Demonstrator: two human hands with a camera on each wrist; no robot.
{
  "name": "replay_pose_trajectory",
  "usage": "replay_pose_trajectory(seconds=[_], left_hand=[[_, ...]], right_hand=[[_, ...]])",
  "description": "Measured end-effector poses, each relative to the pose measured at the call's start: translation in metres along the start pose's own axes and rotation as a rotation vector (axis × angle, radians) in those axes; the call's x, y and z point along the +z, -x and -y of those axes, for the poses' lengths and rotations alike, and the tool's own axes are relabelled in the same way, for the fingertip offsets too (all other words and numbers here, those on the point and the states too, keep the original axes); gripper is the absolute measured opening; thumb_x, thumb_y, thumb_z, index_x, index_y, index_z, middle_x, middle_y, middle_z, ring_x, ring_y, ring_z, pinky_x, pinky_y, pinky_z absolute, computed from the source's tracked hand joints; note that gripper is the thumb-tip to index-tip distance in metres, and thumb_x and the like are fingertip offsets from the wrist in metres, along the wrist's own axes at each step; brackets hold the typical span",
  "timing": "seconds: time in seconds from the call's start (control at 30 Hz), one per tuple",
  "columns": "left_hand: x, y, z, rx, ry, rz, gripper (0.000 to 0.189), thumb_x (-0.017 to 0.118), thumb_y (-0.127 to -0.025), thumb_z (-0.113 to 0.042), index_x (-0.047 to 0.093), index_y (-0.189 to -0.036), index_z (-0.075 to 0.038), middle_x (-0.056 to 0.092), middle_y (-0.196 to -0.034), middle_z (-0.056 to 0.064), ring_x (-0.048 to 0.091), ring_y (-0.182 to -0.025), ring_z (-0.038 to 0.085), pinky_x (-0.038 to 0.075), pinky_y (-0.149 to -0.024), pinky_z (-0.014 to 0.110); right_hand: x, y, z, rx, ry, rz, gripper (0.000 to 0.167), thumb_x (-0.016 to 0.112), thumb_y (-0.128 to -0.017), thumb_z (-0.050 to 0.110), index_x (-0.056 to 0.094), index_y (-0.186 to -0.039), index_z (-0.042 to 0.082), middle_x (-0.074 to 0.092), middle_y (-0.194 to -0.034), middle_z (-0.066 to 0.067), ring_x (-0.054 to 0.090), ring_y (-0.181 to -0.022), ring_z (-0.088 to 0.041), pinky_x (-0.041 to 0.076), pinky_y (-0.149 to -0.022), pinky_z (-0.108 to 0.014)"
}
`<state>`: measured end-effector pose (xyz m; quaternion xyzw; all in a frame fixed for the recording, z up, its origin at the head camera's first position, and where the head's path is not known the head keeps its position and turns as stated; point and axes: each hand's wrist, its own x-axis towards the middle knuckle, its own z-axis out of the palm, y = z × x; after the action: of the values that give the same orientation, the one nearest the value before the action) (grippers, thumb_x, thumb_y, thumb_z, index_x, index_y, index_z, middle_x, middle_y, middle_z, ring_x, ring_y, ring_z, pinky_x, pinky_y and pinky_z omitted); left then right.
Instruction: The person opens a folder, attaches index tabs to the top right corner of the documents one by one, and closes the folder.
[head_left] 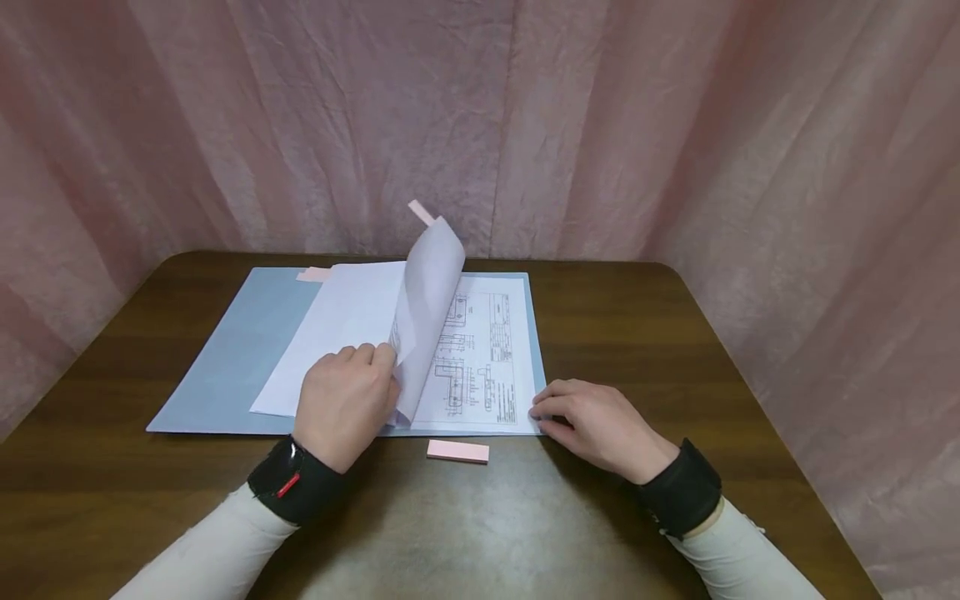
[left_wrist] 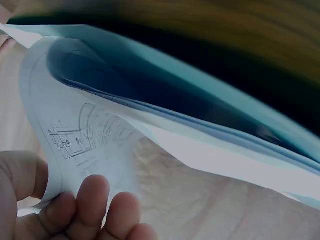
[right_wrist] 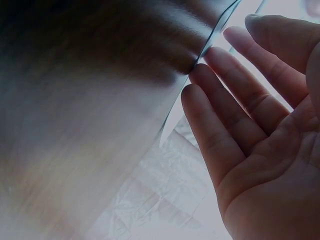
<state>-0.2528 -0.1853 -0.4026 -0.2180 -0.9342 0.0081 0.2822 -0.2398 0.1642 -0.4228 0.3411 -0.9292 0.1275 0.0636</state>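
Note:
A light blue folder (head_left: pixel 217 367) lies spread on the table with white sheets in it. My left hand (head_left: pixel 345 400) pinches the near edge of a lifted sheet (head_left: pixel 435 279), which curls upward over the middle. In the left wrist view the thumb and index finger (left_wrist: pixel 59 210) hold that sheet, with line drawings on its face. Beneath, at the right, lies a printed drawing (head_left: pixel 483 358). My right hand (head_left: pixel 600 421) rests at the folder's near right corner. Its fingers (right_wrist: pixel 235 102) look fairly straight in the right wrist view, fingertips at the folder's edge.
A pink sticky-note pad (head_left: pixel 457 452) lies just in front of the folder. One pink tab (head_left: pixel 422 212) sticks out from the lifted sheet's top; another (head_left: pixel 313 274) shows at the upper left. Pink curtains (head_left: pixel 465 125) hang behind the wooden table (head_left: pixel 615 325).

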Motion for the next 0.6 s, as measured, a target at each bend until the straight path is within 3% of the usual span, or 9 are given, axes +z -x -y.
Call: replay_pose_trajectory(seconds=[0.17,0.4,0.5,0.6], left_hand=[[-0.004,0.009,0.010,-0.049,-0.020,0.058,0.031,0.093,-0.085,-0.010,0.068,-0.094,0.005,0.068,-0.075,0.020,0.063,-0.065,0.033,0.055,-0.057,0.041],[-0.001,0.019,0.014,-0.067,-0.032,0.064,0.019,0.083,-0.090,-0.002,0.066,-0.093,0.006,0.061,-0.083,0.021,0.061,-0.072,0.035,0.056,-0.059,0.044],[-0.001,0.020,0.012,-0.064,-0.041,0.078,0.021,0.083,-0.092,-0.001,0.069,-0.102,0.011,0.068,-0.110,0.030,0.069,-0.093,0.044,0.064,-0.071,0.049],[0.001,0.019,0.011,-0.053,-0.044,0.099,0.027,0.081,-0.092,0.000,0.067,-0.111,0.014,0.061,-0.145,0.035,0.065,-0.124,0.054,0.063,-0.087,0.060]], right_hand=[[0.000,-0.001,-0.001,0.009,-0.001,-0.001,0.021,0.090,-0.095,0.017,0.087,-0.116,0.015,0.077,-0.117,0.004,0.071,-0.103,-0.013,0.061,-0.085,-0.037],[0.000,-0.002,-0.002,0.026,-0.017,0.009,0.022,0.089,-0.096,0.018,0.086,-0.118,0.015,0.078,-0.119,0.003,0.072,-0.106,-0.014,0.062,-0.088,-0.038],[0.000,-0.002,-0.002,0.043,-0.023,0.018,0.023,0.088,-0.097,0.018,0.085,-0.119,0.015,0.078,-0.121,0.002,0.073,-0.106,-0.015,0.062,-0.089,-0.039],[-0.001,0.000,-0.002,0.053,-0.023,0.017,0.024,0.089,-0.097,0.018,0.085,-0.120,0.015,0.079,-0.121,0.002,0.073,-0.107,-0.015,0.062,-0.090,-0.040]])
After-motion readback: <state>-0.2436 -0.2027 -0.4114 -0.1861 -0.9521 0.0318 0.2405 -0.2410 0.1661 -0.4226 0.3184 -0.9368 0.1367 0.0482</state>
